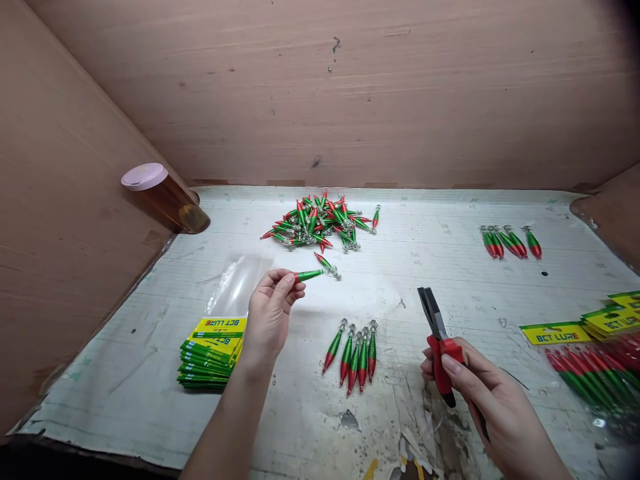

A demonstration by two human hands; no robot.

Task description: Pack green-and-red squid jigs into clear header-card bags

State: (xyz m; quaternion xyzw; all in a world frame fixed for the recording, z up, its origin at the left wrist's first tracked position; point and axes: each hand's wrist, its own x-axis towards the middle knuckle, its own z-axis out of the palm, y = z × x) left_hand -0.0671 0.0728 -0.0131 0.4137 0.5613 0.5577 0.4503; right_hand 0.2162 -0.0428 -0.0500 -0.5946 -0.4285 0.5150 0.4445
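Observation:
Between the thumb and fingers of my left hand (273,307) is a red and green fishing lure (309,275), held by its red end and pointing right. Another lure (324,261) lies on the table just beyond it. My right hand (483,380) is closed around red-handled pliers (441,353), whose dark jaws point up and away over the table. Several lures (353,360) lie in a row between my hands, hooks toward the back. Farther back is a heap of the same lures (320,223).
Left of my left forearm sits a stack of clear packets with yellow "BCT LURE" headers (215,353). Filled packets (585,360) lie at the right edge. Several lures (510,243) rest at the back right. A pink-lidded bottle (165,197) leans by the cardboard wall (350,100).

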